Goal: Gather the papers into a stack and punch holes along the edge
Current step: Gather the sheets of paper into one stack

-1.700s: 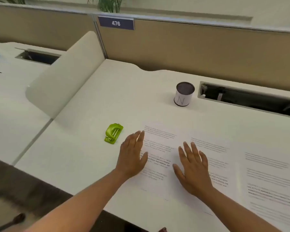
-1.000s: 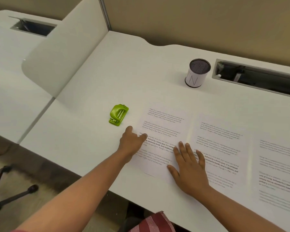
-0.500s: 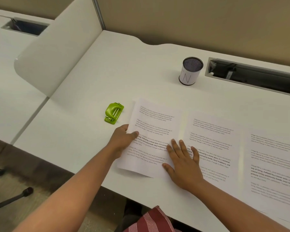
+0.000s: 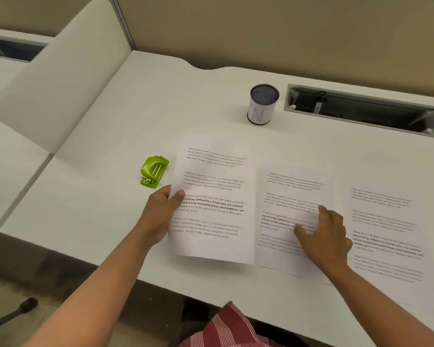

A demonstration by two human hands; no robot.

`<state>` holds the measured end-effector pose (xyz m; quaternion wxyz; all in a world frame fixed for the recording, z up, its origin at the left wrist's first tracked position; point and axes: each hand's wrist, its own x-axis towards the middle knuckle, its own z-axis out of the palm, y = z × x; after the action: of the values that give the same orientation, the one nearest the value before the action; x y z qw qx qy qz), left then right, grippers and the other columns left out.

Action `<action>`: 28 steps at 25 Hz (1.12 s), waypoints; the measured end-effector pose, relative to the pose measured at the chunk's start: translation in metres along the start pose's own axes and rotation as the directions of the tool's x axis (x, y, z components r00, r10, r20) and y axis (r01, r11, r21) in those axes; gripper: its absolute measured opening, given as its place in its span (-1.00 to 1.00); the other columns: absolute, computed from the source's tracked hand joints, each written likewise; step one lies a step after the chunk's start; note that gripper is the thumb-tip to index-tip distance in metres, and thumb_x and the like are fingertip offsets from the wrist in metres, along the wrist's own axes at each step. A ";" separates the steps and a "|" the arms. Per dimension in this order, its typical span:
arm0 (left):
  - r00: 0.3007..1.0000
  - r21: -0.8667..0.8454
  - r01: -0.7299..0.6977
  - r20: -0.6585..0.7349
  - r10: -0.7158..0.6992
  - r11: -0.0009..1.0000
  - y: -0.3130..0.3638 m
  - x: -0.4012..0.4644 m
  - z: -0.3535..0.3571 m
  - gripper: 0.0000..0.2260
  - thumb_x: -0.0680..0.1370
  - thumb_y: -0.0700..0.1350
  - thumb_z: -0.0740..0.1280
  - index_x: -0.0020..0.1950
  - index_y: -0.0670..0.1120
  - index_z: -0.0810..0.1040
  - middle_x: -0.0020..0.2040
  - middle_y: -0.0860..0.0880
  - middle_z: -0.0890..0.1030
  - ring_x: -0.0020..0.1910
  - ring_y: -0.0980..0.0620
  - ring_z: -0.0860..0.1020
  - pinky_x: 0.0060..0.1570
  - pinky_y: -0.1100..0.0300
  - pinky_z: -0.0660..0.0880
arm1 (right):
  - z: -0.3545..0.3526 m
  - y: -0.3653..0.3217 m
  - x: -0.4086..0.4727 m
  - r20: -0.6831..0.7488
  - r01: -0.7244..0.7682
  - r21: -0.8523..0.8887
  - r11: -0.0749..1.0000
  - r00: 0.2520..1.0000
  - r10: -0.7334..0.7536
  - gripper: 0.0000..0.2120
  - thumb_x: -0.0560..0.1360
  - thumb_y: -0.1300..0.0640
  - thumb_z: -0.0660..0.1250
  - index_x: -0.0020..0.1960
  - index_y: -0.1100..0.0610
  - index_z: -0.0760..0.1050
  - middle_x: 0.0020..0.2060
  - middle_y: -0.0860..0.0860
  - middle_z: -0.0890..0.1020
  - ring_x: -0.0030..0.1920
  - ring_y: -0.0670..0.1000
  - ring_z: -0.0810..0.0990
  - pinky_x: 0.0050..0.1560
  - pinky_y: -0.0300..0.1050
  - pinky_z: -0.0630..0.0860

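Three printed sheets lie side by side on the white desk (image 4: 110,116). My left hand (image 4: 161,214) grips the left sheet (image 4: 214,201) by its left edge, thumb on top, and holds it lifted off the desk. The fingers of my right hand (image 4: 323,231) rest spread on the middle sheet (image 4: 293,194). Flat at the right lies the third sheet (image 4: 386,234). A small green hole punch (image 4: 153,171) sits on the desk just left of the lifted sheet, beyond my left hand.
A mesh pen cup (image 4: 262,104) stands behind the papers. A cable slot (image 4: 361,110) is sunk into the desk at back right. A white divider panel (image 4: 60,78) rises at the left, with a beige partition wall (image 4: 286,33) behind.
My left hand has pinched the left sheet's edge and raised it from the desk. My right hand has slid right, off that sheet and onto the middle one.
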<state>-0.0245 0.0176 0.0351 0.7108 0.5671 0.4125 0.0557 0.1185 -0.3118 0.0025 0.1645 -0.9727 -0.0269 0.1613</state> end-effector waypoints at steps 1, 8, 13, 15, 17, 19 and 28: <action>0.999 -0.074 0.027 0.042 -0.024 0.997 -0.001 0.000 0.004 -0.82 0.66 -0.18 0.29 0.22 -0.11 0.61 0.11 -0.10 0.73 0.06 -0.10 0.71 -0.02 -0.03 0.65 | -0.004 0.007 0.000 0.016 -0.027 0.013 1.000 1.000 0.027 -0.20 0.48 -0.17 0.38 0.58 0.10 0.14 0.53 0.11 0.24 0.48 0.21 0.30 0.38 0.26 0.27; 0.933 -0.135 0.232 0.312 -0.181 0.963 -0.029 -0.010 0.074 -0.76 0.67 -0.15 0.28 0.31 -0.17 0.56 0.21 -0.16 0.69 0.16 -0.17 0.67 0.08 -0.09 0.63 | -0.014 0.027 -0.008 0.078 -0.076 -0.022 0.997 0.994 0.078 -0.12 0.35 -0.32 0.46 0.46 0.14 0.26 0.41 0.12 0.33 0.36 0.24 0.35 0.14 0.16 0.48; 0.925 -0.016 0.281 0.269 -0.267 0.960 -0.052 -0.011 0.121 -0.81 0.66 -0.15 0.30 0.25 -0.17 0.58 0.11 -0.14 0.73 0.07 -0.16 0.70 0.08 -0.13 0.64 | -0.015 0.032 -0.016 0.082 -0.005 -0.069 0.998 0.997 0.010 -0.45 0.49 -0.01 0.39 0.38 0.14 0.30 0.41 0.13 0.34 0.28 0.23 0.34 -0.01 0.02 0.38; 0.937 0.036 0.278 0.209 -0.280 0.960 -0.060 -0.008 0.127 -0.81 0.66 -0.15 0.30 0.24 -0.17 0.58 0.08 -0.13 0.74 0.06 -0.17 0.71 0.11 -0.18 0.62 | -0.016 0.035 -0.016 0.102 -0.004 -0.049 0.999 0.995 0.009 -0.36 0.48 -0.07 0.40 0.45 0.14 0.27 0.44 0.12 0.32 0.31 0.23 0.34 0.06 0.04 0.41; 0.946 0.094 0.265 0.165 -0.278 0.960 -0.065 -0.007 0.130 -0.82 0.66 -0.12 0.30 0.22 -0.14 0.60 0.05 -0.10 0.75 0.02 -0.15 0.72 0.09 -0.20 0.63 | -0.017 0.035 -0.015 0.119 -0.030 0.035 0.999 0.993 0.026 -0.20 0.45 -0.15 0.43 0.54 0.13 0.20 0.48 0.11 0.29 0.37 0.24 0.33 0.20 0.09 0.41; 0.953 0.129 0.249 0.147 -0.267 0.960 -0.066 -0.008 0.131 -0.84 0.66 -0.10 0.31 0.19 -0.11 0.60 0.03 -0.08 0.75 0.00 -0.14 0.73 0.07 -0.21 0.64 | -0.018 0.032 -0.014 0.106 -0.077 0.137 0.988 0.992 0.062 -0.17 0.42 -0.16 0.47 0.52 0.17 0.22 0.47 0.13 0.31 0.37 0.25 0.37 0.22 0.08 0.39; 0.968 0.196 0.205 0.106 -0.228 0.959 -0.064 -0.011 0.133 -0.87 0.66 -0.07 0.30 0.12 -0.05 0.62 0.01 -0.04 0.75 -0.03 -0.10 0.72 0.03 -0.19 0.65 | -0.024 0.024 0.001 0.141 -0.217 0.369 0.904 0.974 0.176 -0.55 0.31 0.00 0.55 -0.02 0.11 0.35 -0.14 0.02 0.57 -0.11 0.12 0.60 -0.07 0.09 0.61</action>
<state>0.0296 -0.1116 -0.0116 0.6821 0.5839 0.4294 -0.0971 0.1267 -0.3422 0.0155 0.3321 -0.9099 0.0945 0.2300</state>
